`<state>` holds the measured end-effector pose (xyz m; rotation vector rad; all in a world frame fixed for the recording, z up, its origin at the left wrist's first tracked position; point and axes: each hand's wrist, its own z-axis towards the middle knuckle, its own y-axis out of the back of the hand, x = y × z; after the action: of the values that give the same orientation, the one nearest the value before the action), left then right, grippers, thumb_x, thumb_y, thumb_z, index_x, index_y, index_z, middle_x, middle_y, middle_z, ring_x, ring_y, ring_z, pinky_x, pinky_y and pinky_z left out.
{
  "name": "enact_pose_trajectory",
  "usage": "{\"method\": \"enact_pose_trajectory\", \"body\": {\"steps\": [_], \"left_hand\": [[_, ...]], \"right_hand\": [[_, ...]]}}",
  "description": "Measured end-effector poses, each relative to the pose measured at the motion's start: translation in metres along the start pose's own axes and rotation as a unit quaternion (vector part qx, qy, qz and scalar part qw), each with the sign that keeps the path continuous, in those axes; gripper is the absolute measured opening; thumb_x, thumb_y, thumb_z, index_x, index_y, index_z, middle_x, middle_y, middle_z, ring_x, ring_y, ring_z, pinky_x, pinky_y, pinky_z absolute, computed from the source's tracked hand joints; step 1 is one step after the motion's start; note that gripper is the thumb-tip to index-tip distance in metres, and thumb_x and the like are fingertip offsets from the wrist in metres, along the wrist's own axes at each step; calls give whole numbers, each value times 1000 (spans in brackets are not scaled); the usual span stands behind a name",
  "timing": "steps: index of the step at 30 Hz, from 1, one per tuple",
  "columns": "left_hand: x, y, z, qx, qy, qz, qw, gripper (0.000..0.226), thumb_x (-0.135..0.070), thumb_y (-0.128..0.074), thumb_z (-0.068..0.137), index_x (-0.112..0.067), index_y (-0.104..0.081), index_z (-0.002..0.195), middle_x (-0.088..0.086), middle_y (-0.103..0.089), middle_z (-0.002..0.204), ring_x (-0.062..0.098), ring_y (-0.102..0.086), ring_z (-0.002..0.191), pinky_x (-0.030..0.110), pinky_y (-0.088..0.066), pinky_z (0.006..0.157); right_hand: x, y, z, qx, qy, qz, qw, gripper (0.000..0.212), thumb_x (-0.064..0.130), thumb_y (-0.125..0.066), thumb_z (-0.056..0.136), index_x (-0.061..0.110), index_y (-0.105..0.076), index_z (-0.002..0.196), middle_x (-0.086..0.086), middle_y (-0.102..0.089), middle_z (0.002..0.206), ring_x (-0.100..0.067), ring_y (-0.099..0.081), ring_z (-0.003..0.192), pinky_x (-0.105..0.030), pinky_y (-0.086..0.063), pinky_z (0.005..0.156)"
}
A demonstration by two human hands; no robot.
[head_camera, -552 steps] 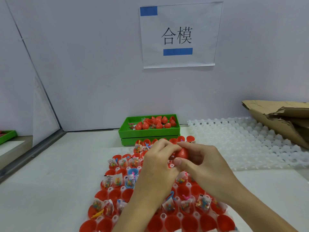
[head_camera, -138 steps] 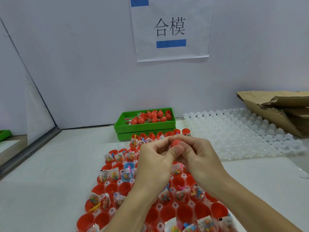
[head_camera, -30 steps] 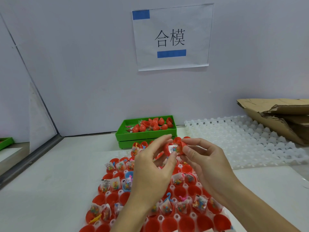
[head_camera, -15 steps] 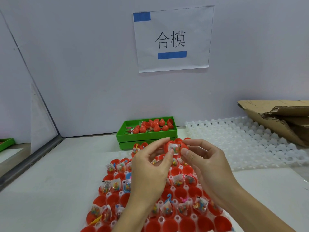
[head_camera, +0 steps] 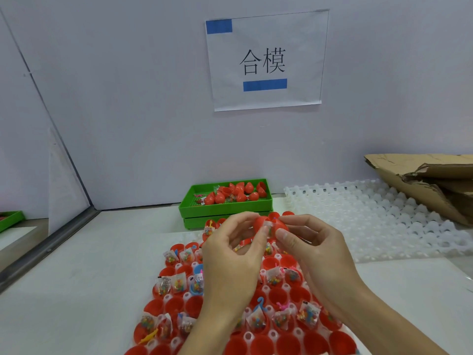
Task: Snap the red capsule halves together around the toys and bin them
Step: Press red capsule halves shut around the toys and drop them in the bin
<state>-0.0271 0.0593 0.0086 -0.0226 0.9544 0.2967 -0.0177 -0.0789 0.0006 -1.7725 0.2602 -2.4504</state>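
Both hands hold one red capsule above the tray, its two halves nearly together with a small bagged toy showing in the gap. My left hand pinches the left half with thumb and fingertips. My right hand pinches the right half. Below them lies a white cell tray filled with open red capsule halves, many carrying bagged toys. A green bin at the back holds several closed red capsules.
An empty white cell tray lies to the right, with torn cardboard behind it. A paper sign hangs on the back wall. A metal ledge borders the table on the left, and another green tray sits beyond it.
The two capsule halves have come closer together around the bagged toy. Both hands stay at about the same spot above the tray.
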Motion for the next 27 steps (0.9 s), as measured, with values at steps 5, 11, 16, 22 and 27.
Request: {"method": "enact_pose_trajectory", "body": {"steps": [5, 11, 16, 22, 27], "left_hand": [[1, 2, 1, 25, 13, -9, 1000, 36, -4, -72, 87, -34, -69, 106, -26, -73, 97, -5, -69, 94, 6, -51, 75], [0, 6, 4, 88, 16, -43, 995, 37, 0, -76, 82, -25, -72, 109, -12, -75, 100, 5, -70, 97, 13, -55, 78], [2, 7, 5, 110, 19, -53, 992, 36, -1, -78, 80, -24, -72, 107, -6, -73, 101, 10, -70, 96, 17, -56, 77], [1, 8, 6, 116, 17, -66, 991, 28, -1, -72, 86, -21, -73, 106, -8, -75, 95, 7, -71, 90, 16, -56, 73], [2, 6, 4, 74, 0, -9, 997, 28, -3, -71, 86, -27, -72, 99, -11, -72, 90, 8, -70, 88, 16, -57, 69]], "right_hand": [[-2, 2, 1, -27, -7, -3, 1000, 31, 34, -79, 62, 24, -77, 92, 1, -78, 92, -15, -74, 90, -32, -57, 82], [1, 1, -1, -18, 11, -13, 1000, 26, 29, -76, 70, 20, -75, 94, 2, -78, 89, -12, -75, 85, -19, -58, 67], [3, 0, -1, -11, 18, -9, 1000, 24, 33, -73, 72, 19, -76, 92, -1, -78, 85, -15, -75, 81, -19, -58, 65], [3, -1, -1, -4, 19, -5, 1000, 22, 31, -73, 72, 19, -77, 90, -1, -78, 85, -14, -75, 81, -19, -57, 65], [3, -1, -2, 11, 17, -11, 1000, 22, 28, -75, 72, 19, -77, 91, -1, -78, 85, -14, -75, 80, -19, -57, 66]]}}
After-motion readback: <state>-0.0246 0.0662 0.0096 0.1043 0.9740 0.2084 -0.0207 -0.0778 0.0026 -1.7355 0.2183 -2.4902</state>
